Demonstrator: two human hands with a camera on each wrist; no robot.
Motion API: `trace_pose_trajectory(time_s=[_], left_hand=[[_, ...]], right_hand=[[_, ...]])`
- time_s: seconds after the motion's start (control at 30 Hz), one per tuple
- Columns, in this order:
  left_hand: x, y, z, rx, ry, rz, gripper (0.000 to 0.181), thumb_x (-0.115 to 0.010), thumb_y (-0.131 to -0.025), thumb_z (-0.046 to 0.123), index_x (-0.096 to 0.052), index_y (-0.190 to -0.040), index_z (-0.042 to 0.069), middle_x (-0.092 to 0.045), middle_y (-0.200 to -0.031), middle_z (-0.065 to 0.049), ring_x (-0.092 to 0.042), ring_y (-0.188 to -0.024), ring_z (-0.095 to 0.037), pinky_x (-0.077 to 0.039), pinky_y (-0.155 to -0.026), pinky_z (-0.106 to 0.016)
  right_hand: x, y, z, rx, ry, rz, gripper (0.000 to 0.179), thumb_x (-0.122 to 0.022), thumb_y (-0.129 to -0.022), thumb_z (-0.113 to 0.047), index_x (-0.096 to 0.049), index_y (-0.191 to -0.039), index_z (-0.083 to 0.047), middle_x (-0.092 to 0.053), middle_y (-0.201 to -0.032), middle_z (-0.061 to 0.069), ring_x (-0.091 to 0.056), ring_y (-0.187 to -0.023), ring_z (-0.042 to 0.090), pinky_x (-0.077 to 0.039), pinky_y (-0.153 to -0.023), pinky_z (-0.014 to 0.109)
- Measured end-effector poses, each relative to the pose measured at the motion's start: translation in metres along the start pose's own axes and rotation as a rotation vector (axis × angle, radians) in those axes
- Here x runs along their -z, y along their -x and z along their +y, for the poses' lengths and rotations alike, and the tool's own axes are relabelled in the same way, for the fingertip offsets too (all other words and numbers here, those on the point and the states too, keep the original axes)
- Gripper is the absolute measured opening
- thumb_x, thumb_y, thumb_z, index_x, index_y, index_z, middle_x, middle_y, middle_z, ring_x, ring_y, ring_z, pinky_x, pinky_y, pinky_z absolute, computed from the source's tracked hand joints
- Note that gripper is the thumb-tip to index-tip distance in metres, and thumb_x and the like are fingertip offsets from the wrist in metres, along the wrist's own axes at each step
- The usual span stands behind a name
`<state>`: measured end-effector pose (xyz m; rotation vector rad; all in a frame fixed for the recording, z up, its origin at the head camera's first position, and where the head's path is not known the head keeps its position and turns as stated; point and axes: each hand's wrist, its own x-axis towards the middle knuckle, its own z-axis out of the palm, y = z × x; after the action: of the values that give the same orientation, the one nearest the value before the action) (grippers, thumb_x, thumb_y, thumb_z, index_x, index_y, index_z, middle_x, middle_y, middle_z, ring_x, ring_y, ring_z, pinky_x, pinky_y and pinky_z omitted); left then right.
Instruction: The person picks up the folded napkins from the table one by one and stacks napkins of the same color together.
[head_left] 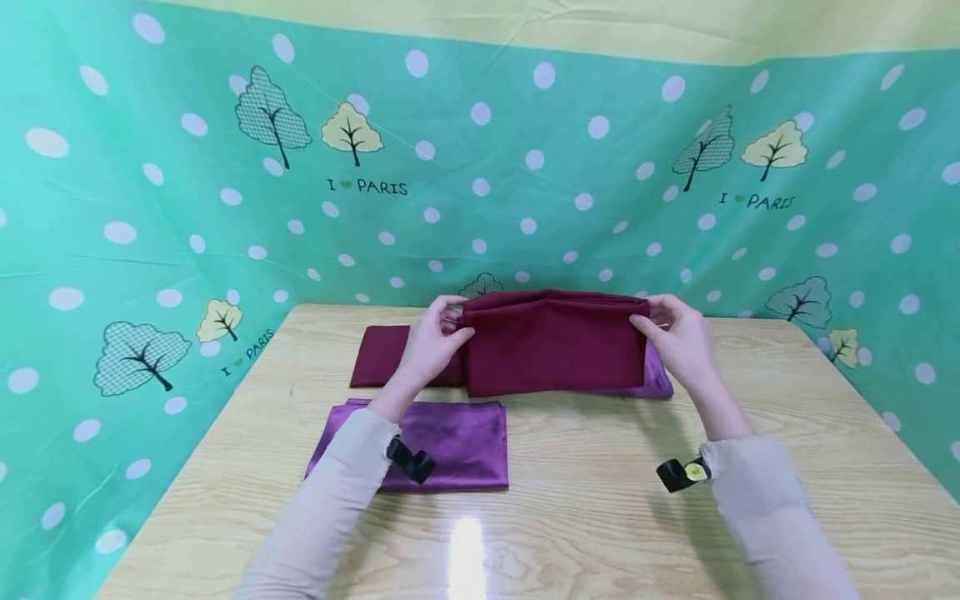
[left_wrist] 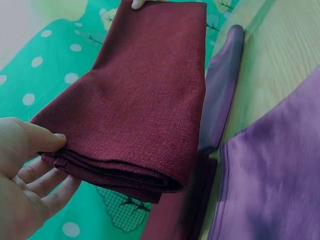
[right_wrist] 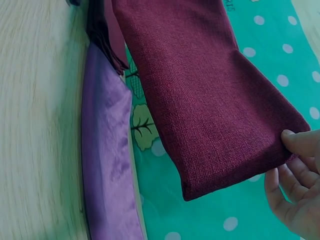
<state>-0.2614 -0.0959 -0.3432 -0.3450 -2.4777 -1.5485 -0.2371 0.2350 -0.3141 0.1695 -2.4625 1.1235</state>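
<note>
Both hands hold up a folded maroon cloth [head_left: 555, 346] by its upper corners, above the back of the table. My left hand [head_left: 433, 337] pinches the left corner between thumb and fingers; in the left wrist view several folded layers show at that end. At the other corner my right hand [head_left: 681, 337] pinches the cloth the same way. Behind it, partly hidden, lie another folded maroon cloth [head_left: 378, 357] on the left and a folded purple cloth [head_left: 657, 375] on the right. A second folded purple cloth [head_left: 457, 446] lies nearer, partly under my left forearm.
The pale wooden table [head_left: 585, 517] carries all the cloths. Behind and at both sides hangs a green curtain [head_left: 525, 208] with white dots and trees. A bright light reflection falls on the table's near part.
</note>
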Motion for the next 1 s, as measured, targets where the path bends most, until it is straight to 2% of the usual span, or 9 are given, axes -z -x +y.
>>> trace_pose_trajectory(time_s=[0.23, 0.53, 0.77, 1.0], left_hand=[[0.015, 0.000, -0.002, -0.010, -0.022, 0.012, 0.043, -0.066, -0.081, 0.011, -0.051, -0.121, 0.013, -0.060, -0.106, -0.014, -0.058, -0.096, -0.028, -0.046, -0.087, -0.038], [0.029, 0.002, -0.012, 0.000, -0.092, 0.042, 0.044, -0.064, -0.083, 0.014, -0.049, -0.124, 0.015, -0.060, -0.109, -0.014, -0.058, -0.099, -0.029, -0.047, -0.084, -0.042], [0.038, 0.002, -0.019, 0.005, -0.097, 0.067, 0.045, -0.064, -0.083, 0.013, -0.048, -0.125, 0.015, -0.060, -0.108, -0.015, -0.058, -0.099, -0.030, -0.046, -0.085, -0.042], [0.048, 0.002, -0.026, 0.033, -0.091, 0.097, 0.045, -0.064, -0.083, 0.010, -0.048, -0.124, 0.012, -0.059, -0.106, -0.016, -0.057, -0.097, -0.030, -0.046, -0.085, -0.041]], right_hand=[[-0.012, -0.007, -0.003, 0.015, -0.034, -0.016, 0.023, -0.064, -0.085, -0.016, -0.062, -0.101, -0.001, -0.063, -0.087, 0.014, -0.051, -0.070, -0.005, -0.042, -0.065, 0.012], [-0.032, -0.009, -0.007, 0.010, -0.108, -0.047, 0.025, -0.065, -0.084, -0.019, -0.061, -0.101, -0.002, -0.062, -0.085, 0.010, -0.055, -0.075, 0.009, -0.043, -0.068, 0.021], [-0.042, -0.015, -0.011, -0.021, -0.075, -0.097, 0.026, -0.063, -0.085, -0.018, -0.060, -0.106, -0.002, -0.062, -0.091, 0.014, -0.057, -0.082, 0.021, -0.045, -0.072, 0.028], [-0.053, -0.018, -0.018, -0.045, -0.090, -0.140, 0.027, -0.062, -0.086, -0.018, -0.059, -0.109, -0.003, -0.063, -0.094, 0.014, -0.058, -0.086, 0.023, -0.045, -0.074, 0.030]])
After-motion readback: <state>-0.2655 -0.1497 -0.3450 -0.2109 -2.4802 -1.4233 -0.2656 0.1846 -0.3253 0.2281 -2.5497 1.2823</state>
